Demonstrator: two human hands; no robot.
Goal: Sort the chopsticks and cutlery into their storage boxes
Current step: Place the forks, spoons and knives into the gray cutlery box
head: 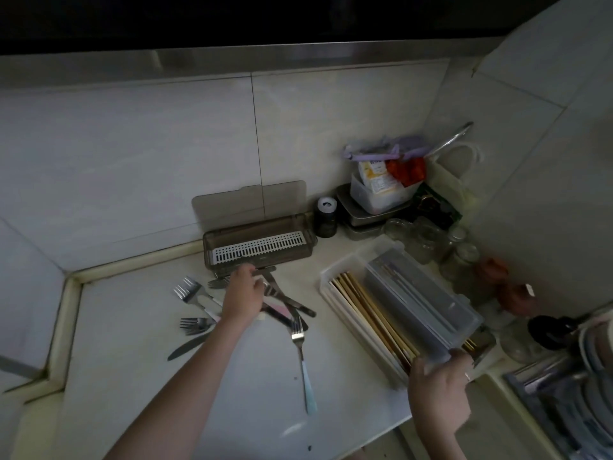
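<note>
Head view: left hand fingers pinch steel cutlery; right hand fingers grip translucent plastic lid.

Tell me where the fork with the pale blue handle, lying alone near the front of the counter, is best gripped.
Probably pinch the fork at mid-handle, from above. It lies flat, handle toward the person, with bare counter on both sides; its tines sit close to the cutlery pile.

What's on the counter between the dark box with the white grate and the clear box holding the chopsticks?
In the head view, that stretch between the dark box and the clear box is bare white counter; the cutlery lies further left.
</note>
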